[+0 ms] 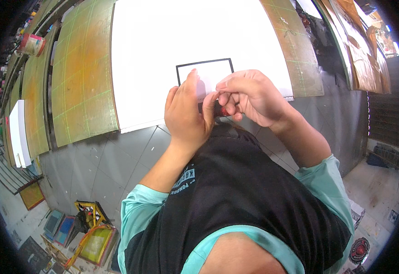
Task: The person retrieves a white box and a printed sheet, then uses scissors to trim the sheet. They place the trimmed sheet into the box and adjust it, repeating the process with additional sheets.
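A large white sheet or panel (149, 36) covers the middle of the work surface. Near its close edge is a black rectangular outline (204, 62), partly covered by my hands. My left hand (185, 109) is held over the outline's left side, fingers stretched upward and thumb out to the right. The fingertips of my right hand (253, 96) are pinched together right beside that left thumb. Whatever lies in the pinch, if anything, is too small to make out. Between and below the hands shows a dark patch with red (220, 109), mostly hidden.
Yellowish boards with green grid lines (83, 68) flank the white sheet. A stained paint can (31, 44) stands at the far left, above a white block-like piece (18, 132). Frames (97, 244) lie on the floor at lower left. Brown sheets (361, 50) lie at far right.
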### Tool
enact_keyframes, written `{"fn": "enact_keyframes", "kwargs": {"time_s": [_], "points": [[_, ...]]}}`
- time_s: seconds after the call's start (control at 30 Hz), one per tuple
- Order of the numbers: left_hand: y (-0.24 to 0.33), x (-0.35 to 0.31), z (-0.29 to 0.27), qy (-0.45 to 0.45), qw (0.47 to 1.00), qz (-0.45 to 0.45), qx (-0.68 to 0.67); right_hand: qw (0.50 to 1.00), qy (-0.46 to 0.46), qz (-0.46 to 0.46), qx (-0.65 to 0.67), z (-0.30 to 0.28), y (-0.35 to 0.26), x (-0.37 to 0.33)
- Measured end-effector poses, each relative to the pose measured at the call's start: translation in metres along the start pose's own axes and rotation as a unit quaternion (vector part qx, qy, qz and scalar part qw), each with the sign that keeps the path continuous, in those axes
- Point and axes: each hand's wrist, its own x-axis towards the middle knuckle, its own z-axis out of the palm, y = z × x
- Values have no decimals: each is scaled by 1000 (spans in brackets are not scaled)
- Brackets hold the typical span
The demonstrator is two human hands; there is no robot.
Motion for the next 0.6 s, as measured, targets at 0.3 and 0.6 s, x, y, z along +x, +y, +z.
{"fn": "enact_keyframes", "kwargs": {"time_s": [0.3,0.6], "points": [[-2,-2,2,-46,995,22,84,949,20,-143,-279,-19,-17,17],[8,0,-2,-68,986,20,150,763,-25,-295,-575,-19,-39,65]]}}
